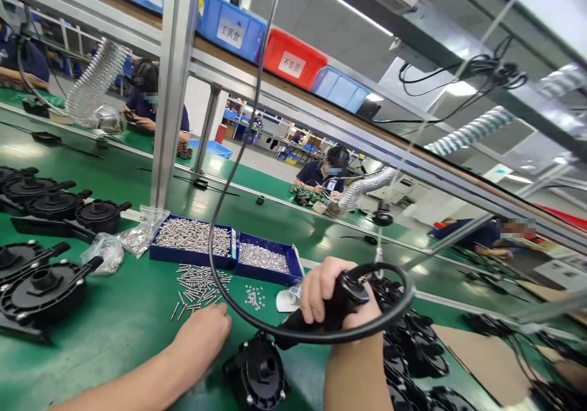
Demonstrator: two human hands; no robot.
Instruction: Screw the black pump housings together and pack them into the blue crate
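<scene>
My right hand (337,295) is wrapped around a black electric screwdriver (316,314), which is tilted with its front end down to the left. Its cable loops across the view. Below that end sits a black round pump housing (261,371) with screws around its rim. My left hand (206,331) is closed just left of the housing, beside a loose pile of long screws (199,285); whatever its fingers hold is hidden. Small nuts (254,297) lie scattered to the right of the screws.
Blue trays of screws (192,238) and small nuts (265,258) stand behind the piles. Pump housings sit at left (43,288) and right (417,344). Overhead, a shelf carries blue bins (232,25) and a red bin (293,56). Other people work across the bench.
</scene>
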